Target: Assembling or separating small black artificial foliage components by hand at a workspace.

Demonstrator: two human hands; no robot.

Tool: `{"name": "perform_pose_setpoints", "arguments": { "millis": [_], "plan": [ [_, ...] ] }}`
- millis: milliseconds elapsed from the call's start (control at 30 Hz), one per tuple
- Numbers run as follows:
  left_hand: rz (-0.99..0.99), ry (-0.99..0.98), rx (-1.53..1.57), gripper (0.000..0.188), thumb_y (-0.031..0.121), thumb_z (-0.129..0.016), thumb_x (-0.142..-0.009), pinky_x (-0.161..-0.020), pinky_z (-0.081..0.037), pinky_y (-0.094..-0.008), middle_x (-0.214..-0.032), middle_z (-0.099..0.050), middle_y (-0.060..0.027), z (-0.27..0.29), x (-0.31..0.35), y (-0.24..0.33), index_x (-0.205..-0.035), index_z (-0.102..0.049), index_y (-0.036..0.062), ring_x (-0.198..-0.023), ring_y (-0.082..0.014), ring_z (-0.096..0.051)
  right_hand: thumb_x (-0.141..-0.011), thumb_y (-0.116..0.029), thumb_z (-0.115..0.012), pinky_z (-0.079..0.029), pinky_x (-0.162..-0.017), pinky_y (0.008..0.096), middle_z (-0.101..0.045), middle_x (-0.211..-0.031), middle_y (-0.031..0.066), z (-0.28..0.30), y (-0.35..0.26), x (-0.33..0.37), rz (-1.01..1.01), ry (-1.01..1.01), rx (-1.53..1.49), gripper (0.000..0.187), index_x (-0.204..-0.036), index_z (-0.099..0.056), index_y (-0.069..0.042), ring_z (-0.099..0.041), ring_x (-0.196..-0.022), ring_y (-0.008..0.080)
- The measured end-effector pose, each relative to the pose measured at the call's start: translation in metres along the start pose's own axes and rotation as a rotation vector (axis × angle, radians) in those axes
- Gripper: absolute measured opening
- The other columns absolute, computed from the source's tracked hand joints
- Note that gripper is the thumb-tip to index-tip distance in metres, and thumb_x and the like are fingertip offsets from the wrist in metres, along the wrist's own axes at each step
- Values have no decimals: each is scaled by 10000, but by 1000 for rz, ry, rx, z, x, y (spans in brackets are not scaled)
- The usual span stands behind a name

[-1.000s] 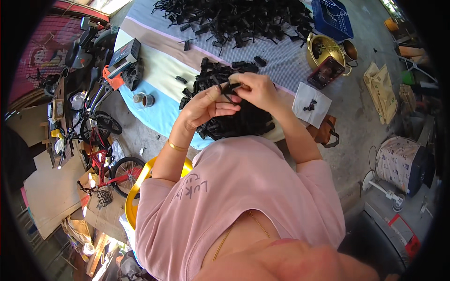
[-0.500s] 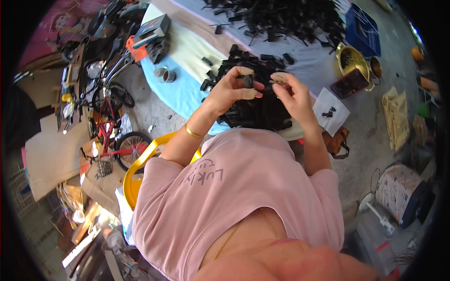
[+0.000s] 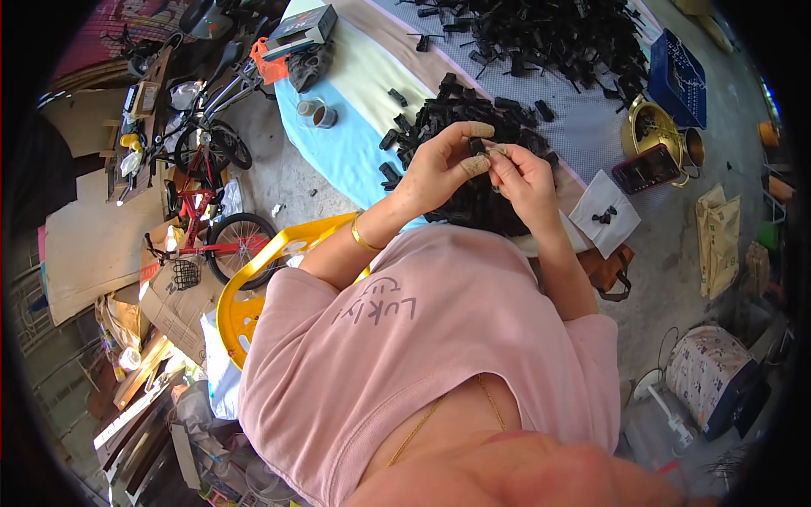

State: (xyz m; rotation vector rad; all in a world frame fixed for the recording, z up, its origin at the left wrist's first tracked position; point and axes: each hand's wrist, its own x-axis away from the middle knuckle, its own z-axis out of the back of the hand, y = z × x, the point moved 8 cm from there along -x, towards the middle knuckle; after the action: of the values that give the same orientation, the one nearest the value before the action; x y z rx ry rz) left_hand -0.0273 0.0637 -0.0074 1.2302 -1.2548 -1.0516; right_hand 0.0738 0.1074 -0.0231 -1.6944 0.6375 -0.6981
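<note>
My left hand, with tan coverings on its thumb and a finger, grips a small black part. My right hand is pinched at that part's near end, its fingertips against my left thumb; whatever lies between them is too small to make out. Under and beyond both hands spreads a near heap of similar black parts. A second, larger pile of black pieces with thin stems lies farther off on the striped cloth.
At right are a white sheet with a few black bits, a dark phone, a golden pot and a blue crate. Cups stand on the left. A yellow chair and red bicycle are beyond my left arm.
My hands have come together; they were apart half a second ago. The right fingertips now meet the left thumb at the black part. The whole view has shifted slightly.
</note>
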Motion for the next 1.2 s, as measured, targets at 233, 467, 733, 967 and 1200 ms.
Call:
{"name": "perform_pose_setpoints", "arguments": {
  "millis": [233,467,733,967,1200],
  "plan": [
    [-219,143,-51,189,-33,-583,-790,-690,-477,-240,-870,-594,-68,-1,5,4,-967,-520,-8,-767,-123,-573,-898,-150,-497,-237,-404,138,-474,-607,-43,-3,-1,4,87,48,153,170,-949,-591,-18,-339,-464,-13],
    [-217,198,-368,238,-27,-614,-750,-673,-494,-277,-840,-617,-113,-2,4,7,-973,-536,3,-758,-206,-624,-887,-141,-505,-253,-405,144,-477,-622,-45,10,21,1,-175,63,-24,145,-903,-587,-22,-355,-472,-9],
    [-420,95,-966,603,19,-660,-676,-894,-386,-479,-839,-629,-88,-31,10,37,-1215,-395,72,-746,-285,-610,-701,-86,-712,-416,-529,181,-593,-689,19,11,-19,5,257,130,372,191,-850,-622,-6,-523,-598,38],
    [-195,-2,-202,620,28,-721,-644,-965,-354,-364,-1223,-450,-119,1,8,36,-1198,-444,19,-1188,-255,-397,-707,1,-672,-445,-598,172,-609,-789,11,40,-32,17,191,46,217,168,-863,-611,18,-547,-677,39],
    [272,-444,617,310,36,-702,-701,-772,-504,-303,-938,-585,-112,-39,8,-5,-948,-521,-16,-861,-197,-598,-787,-110,-642,-404,-630,178,-573,-783,2,22,-34,11,133,-223,-113,171,-876,-590,27,-508,-703,51]
  ]
}}
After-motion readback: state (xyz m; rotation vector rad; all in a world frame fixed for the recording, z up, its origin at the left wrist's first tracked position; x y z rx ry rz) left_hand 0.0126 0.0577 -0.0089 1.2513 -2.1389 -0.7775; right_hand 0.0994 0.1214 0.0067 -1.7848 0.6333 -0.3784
